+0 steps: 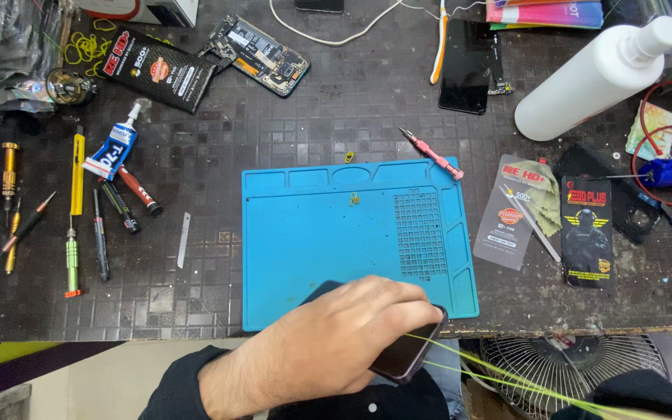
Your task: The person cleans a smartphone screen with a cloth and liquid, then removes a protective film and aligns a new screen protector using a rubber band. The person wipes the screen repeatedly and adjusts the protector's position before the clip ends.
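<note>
Head view: left hand [328,342] lies palm-down over a dark phone [410,354], fingers curled across its top and clamping it at the near edge of the desk [313,117], evidently to steady it. The phone's right end juts past the fingertips. Thin yellow-green bands [499,373] stretch taut from under those fingertips away to the lower right, toward a dark sleeve [631,393]; the right hand itself is out of view, so its grip cannot be judged.

Directly beyond the hand lies a blue mat [328,233], almost bare apart from one small yellow loop, with the phone overlapping its near edge. A pink screwdriver [433,153] rests across the mat's far right corner, within reach.

Further left of the hand, drivers [71,233] and a glue tube [114,148] lie in a loose row, handles mostly pointing the same way. Right of the mat sit flat packets [585,229]. A white bottle [596,74] lies on its side at the far right. An opened phone [258,56] and a black screen panel [468,66] lie at the far edge. A wire fan guard [569,369] sits below the desk edge, right of the hand.
</note>
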